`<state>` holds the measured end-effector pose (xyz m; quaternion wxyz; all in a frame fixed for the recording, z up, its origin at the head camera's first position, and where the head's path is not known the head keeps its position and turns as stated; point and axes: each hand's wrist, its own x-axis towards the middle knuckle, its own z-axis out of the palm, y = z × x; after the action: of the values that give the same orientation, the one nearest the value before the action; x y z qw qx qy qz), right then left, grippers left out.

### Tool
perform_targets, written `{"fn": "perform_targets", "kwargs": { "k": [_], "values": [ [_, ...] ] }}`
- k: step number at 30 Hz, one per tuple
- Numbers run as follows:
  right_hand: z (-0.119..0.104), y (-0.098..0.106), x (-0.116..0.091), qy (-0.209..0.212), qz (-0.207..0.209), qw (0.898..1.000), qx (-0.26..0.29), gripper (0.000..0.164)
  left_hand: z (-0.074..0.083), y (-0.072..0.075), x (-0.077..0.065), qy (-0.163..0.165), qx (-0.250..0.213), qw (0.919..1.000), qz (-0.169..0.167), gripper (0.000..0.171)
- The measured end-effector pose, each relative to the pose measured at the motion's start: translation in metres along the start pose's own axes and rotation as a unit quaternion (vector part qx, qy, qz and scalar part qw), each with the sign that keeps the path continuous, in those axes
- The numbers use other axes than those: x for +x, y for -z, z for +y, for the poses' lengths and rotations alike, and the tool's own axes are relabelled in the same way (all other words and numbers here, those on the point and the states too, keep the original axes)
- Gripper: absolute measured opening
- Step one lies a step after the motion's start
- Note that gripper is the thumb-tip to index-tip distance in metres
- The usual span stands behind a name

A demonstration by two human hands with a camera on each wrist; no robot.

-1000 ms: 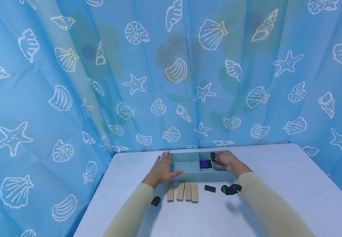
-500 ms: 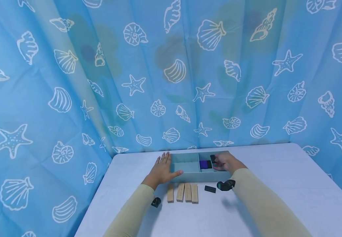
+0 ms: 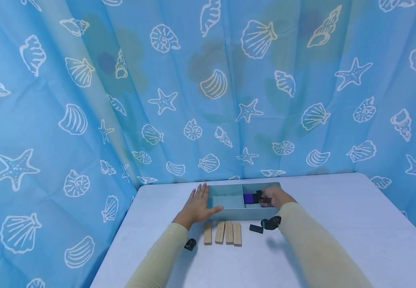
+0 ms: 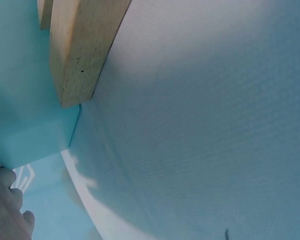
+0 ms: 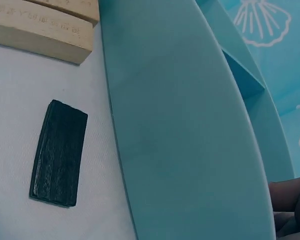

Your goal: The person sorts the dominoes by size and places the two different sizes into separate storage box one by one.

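Observation:
A pale blue-green box (image 3: 229, 215) with two compartments stands toward the back of the white table. My left hand (image 3: 196, 207) rests on its left end, fingers straight and thumb reaching over the front rim. In the right compartment, my right hand (image 3: 272, 195) pinches a small black block (image 3: 259, 194), low beside another dark block and a purple block (image 3: 248, 199). The fingers partly hide the held block. Outside, in front of the box, a flat black block (image 5: 59, 154) lies on the table. The left compartment shows only its bare floor.
Several plain wooden blocks (image 3: 228, 233) lie side by side in front of the box, left of the loose black block. A blue curtain (image 3: 179, 120) with white shells hangs behind the table and along its left. A small black device sits at each wrist.
My right hand has shifted left and lower inside the right compartment, bringing its black block up to the dark and purple blocks. The left hand stays where it was.

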<state>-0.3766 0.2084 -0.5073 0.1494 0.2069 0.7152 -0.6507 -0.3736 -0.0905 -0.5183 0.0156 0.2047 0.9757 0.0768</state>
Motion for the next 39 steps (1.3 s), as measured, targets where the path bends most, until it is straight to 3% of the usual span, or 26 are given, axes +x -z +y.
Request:
{"fn": "perform_targets", "kwargs": {
  "k": [10, 16, 27, 39],
  "values": [
    [0.005, -0.001, 0.000, -0.018, 0.039, 0.998, -0.042, 0.035, 0.002, -0.004, -0.002, -0.003, 0.000, 1.0000, -0.001, 0.107],
    [0.000, 0.001, -0.002, -0.021, 0.030, 0.998, -0.050, 0.036, 0.004, -0.001, -0.002, -0.001, -0.001, 1.0000, -0.008, 0.107],
    [-0.010, 0.002, -0.003, 0.016, 0.051, 0.994, -0.100, 0.041, 0.002, 0.002, 0.003, 0.005, 0.000, 1.0000, 0.000, 0.108],
    [-0.003, 0.002, 0.001, 0.015, 0.018, 0.992, -0.125, 0.036, 0.003, 0.001, 0.000, 0.011, -0.001, 0.9999, -0.005, 0.106]
  ]
}}
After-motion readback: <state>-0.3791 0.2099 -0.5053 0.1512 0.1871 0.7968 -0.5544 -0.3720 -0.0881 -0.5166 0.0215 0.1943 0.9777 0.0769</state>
